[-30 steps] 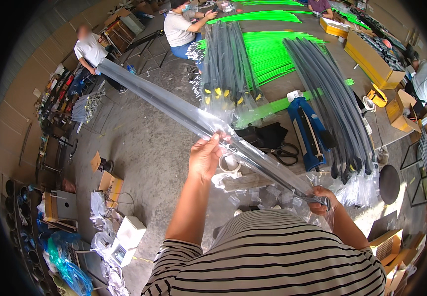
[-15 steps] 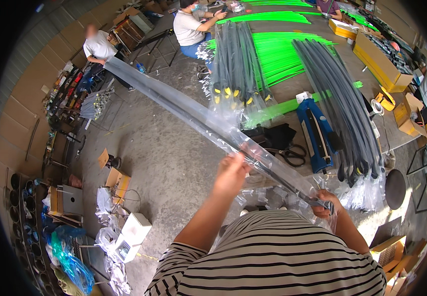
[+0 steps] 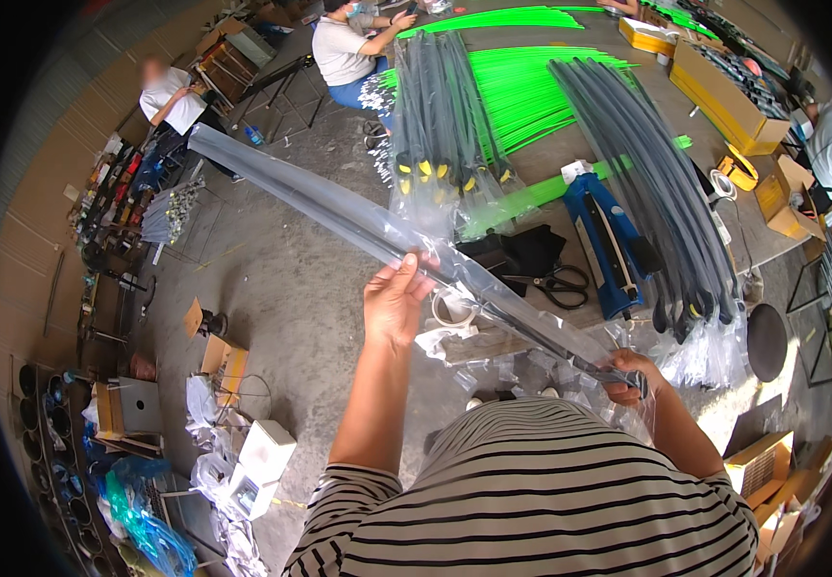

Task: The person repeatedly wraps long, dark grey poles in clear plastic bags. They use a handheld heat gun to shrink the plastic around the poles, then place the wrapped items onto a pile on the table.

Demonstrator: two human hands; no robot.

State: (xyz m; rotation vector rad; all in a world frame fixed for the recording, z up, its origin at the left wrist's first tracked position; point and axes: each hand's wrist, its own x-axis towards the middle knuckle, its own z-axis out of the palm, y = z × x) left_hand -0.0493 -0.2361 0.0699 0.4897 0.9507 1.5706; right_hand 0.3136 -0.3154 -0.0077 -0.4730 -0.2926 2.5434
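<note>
A long clear plastic sleeve (image 3: 310,192) stretches diagonally from the upper left to the lower right, with a dark slender rod (image 3: 541,332) inside it. Around the sleeve's middle, my left hand (image 3: 395,300) has its thumb and fingers pinched. My right hand (image 3: 627,373) grips the near end, where the rod's dark tip pokes out by the fingers. Just beyond the sleeve lie black-handled scissors (image 3: 564,286) and a blue long-bodied device (image 3: 605,242), which looks like a bag sealer. A white tape roll (image 3: 453,306) sits at the table edge, partly covered by the sleeve.
Bagged dark rods with yellow tips (image 3: 435,115) and more dark bagged rods (image 3: 642,183) lie on the table, near bright green rods (image 3: 521,91). A seated person (image 3: 347,48) and a standing person (image 3: 173,101) are beyond. Boxes (image 3: 723,91) line the right.
My left hand has slid up and left along the sleeve, away from my right hand, which stays at the near end. The tape roll now shows. The standing person's arms have risen.
</note>
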